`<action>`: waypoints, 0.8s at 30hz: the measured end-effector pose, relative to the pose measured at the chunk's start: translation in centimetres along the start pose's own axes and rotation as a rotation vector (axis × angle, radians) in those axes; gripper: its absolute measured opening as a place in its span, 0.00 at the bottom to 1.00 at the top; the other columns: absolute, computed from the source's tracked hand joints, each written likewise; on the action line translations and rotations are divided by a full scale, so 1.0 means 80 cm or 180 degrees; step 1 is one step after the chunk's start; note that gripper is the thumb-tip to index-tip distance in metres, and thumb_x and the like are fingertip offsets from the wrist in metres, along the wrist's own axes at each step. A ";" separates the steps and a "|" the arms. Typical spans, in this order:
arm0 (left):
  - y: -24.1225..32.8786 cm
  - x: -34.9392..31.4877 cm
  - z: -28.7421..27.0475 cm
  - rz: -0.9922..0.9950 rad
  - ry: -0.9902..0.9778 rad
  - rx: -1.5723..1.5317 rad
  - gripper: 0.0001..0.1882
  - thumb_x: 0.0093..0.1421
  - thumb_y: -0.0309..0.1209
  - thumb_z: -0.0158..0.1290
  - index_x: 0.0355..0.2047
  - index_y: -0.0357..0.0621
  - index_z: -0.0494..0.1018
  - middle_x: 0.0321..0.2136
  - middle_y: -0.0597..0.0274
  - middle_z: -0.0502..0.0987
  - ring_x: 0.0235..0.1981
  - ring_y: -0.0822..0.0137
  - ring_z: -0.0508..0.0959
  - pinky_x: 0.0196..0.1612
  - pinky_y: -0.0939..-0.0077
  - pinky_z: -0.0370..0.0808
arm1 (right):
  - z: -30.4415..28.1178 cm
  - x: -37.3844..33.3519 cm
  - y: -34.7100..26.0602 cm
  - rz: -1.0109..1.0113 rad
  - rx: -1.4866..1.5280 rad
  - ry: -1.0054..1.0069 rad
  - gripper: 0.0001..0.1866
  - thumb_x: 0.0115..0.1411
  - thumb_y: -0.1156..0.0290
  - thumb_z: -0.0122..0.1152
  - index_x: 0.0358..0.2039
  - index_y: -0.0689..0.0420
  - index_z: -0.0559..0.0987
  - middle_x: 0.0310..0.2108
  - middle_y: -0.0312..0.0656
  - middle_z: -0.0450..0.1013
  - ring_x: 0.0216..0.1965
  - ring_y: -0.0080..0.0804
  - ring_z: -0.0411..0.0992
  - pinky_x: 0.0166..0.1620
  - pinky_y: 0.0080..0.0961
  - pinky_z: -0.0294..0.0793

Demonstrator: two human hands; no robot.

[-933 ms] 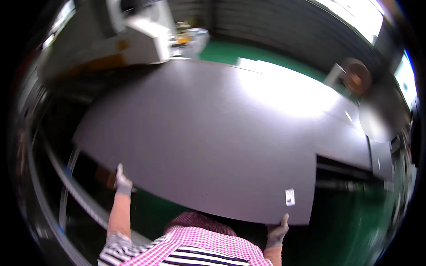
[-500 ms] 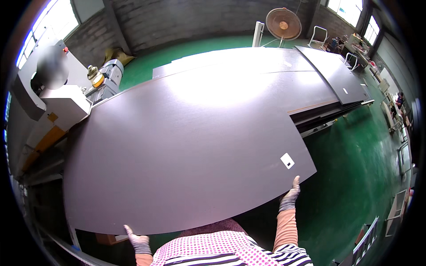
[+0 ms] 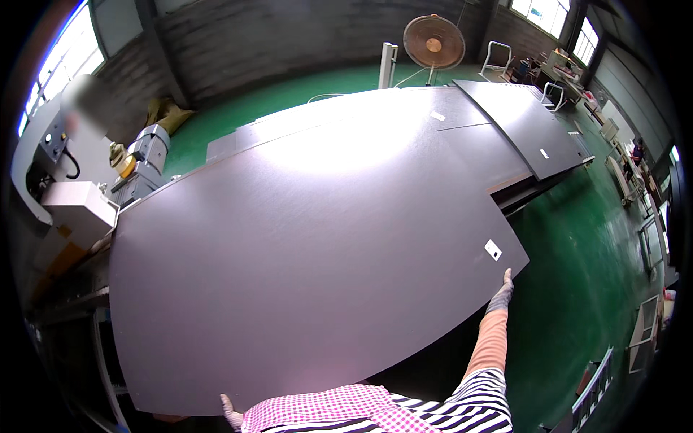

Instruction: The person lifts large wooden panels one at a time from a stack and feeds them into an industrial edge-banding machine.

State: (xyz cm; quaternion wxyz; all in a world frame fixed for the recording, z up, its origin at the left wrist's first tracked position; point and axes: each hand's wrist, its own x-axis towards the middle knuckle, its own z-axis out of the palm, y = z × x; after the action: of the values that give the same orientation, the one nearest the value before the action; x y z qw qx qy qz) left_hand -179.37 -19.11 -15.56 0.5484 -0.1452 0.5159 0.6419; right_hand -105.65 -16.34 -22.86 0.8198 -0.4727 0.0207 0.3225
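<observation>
A large dark grey board (image 3: 303, 267) spreads across most of the view, with a small white label (image 3: 493, 250) near its right end. At the near edge, my left hand (image 3: 232, 413) is closed on the board; the thumb lies on top and the fingers are hidden beneath. My right hand (image 3: 502, 291), in a pale knit glove, grips the board's edge close to the right corner, its arm stretched out. Again only the thumb side shows on top. Under the far part of this board lie other dark boards, and one board (image 3: 520, 126) sits askew at the far right.
On the left stands a white and grey machine (image 3: 76, 202) with a motor (image 3: 151, 148) behind it. A round fan (image 3: 434, 43) and a white post (image 3: 388, 65) are beyond the boards. Green floor (image 3: 570, 267) runs along the right, with a metal rack (image 3: 593, 390) at lower right.
The board's near left edge has come closer to me, and its right corner sits further right. My right hand has moved right and away with it; my left hand is lower in view.
</observation>
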 end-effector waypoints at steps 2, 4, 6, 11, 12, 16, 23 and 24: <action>-0.049 -0.019 0.040 -0.0304 0.0108 0.0142 0.29 0.52 0.44 0.57 0.51 0.47 0.64 0.49 0.59 0.69 0.51 0.59 0.67 0.56 0.55 0.64 | -0.005 0.038 -0.041 -0.0044 -0.0234 0.0234 0.31 0.57 0.46 0.51 0.48 0.63 0.70 0.45 0.46 0.70 0.44 0.40 0.70 0.48 0.36 0.70; -0.078 -0.036 0.077 -0.0513 0.0187 0.0285 0.29 0.51 0.44 0.58 0.51 0.47 0.64 0.49 0.60 0.69 0.51 0.59 0.67 0.57 0.56 0.63 | 0.002 0.051 -0.053 0.0120 -0.0465 0.0636 0.30 0.54 0.48 0.58 0.46 0.62 0.71 0.43 0.45 0.71 0.42 0.38 0.71 0.46 0.38 0.72; -0.096 -0.050 0.108 -0.0657 0.0151 0.0386 0.29 0.50 0.43 0.59 0.50 0.48 0.64 0.49 0.60 0.69 0.51 0.59 0.67 0.57 0.56 0.63 | 0.059 0.023 -0.041 0.0129 -0.0918 0.0681 0.29 0.53 0.50 0.61 0.45 0.62 0.71 0.41 0.44 0.72 0.40 0.37 0.71 0.44 0.37 0.73; -0.156 -0.068 0.191 -0.1195 -0.1082 0.0187 0.28 0.48 0.38 0.59 0.49 0.50 0.64 0.48 0.63 0.69 0.54 0.61 0.65 0.61 0.56 0.57 | 0.111 -0.015 0.003 0.0350 -0.1489 0.0815 0.30 0.49 0.52 0.66 0.42 0.64 0.70 0.39 0.44 0.71 0.36 0.33 0.70 0.40 0.33 0.73; -0.172 -0.071 0.210 -0.1426 -0.1394 0.0308 0.26 0.50 0.39 0.57 0.49 0.50 0.64 0.48 0.63 0.69 0.54 0.61 0.65 0.62 0.56 0.55 | 0.113 -0.006 0.009 0.0200 -0.1508 0.1003 0.32 0.49 0.50 0.65 0.43 0.65 0.69 0.41 0.44 0.70 0.38 0.35 0.70 0.42 0.35 0.72; -0.202 -0.053 0.255 -0.1873 -0.1718 0.0529 0.27 0.54 0.42 0.53 0.52 0.50 0.61 0.50 0.62 0.67 0.55 0.61 0.63 0.63 0.54 0.52 | 0.148 0.032 0.029 -0.0090 -0.1558 0.1167 0.36 0.49 0.50 0.65 0.47 0.66 0.66 0.46 0.45 0.67 0.44 0.35 0.65 0.46 0.36 0.69; -0.201 -0.010 0.288 -0.3132 -0.2386 0.1878 0.25 0.59 0.40 0.52 0.52 0.43 0.60 0.48 0.53 0.68 0.48 0.59 0.71 0.53 0.64 0.68 | 0.160 0.127 0.024 -0.0530 -0.1344 0.1251 0.27 0.55 0.56 0.60 0.39 0.71 0.69 0.39 0.50 0.71 0.33 0.39 0.72 0.37 0.37 0.77; -0.175 -0.021 0.296 -0.1374 -0.3333 0.3206 0.20 0.60 0.37 0.51 0.49 0.41 0.63 0.44 0.55 0.71 0.44 0.62 0.73 0.50 0.69 0.70 | 0.161 0.126 0.020 -0.0326 -0.1327 0.1249 0.27 0.55 0.55 0.59 0.40 0.70 0.69 0.39 0.49 0.71 0.34 0.39 0.73 0.38 0.37 0.77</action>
State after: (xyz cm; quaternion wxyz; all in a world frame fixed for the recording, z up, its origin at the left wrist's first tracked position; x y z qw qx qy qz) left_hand -157.84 -2.42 -11.27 0.8353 0.3488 0.3791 0.1921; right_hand -102.06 -0.50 -20.38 0.7005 -0.6848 0.0884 0.1804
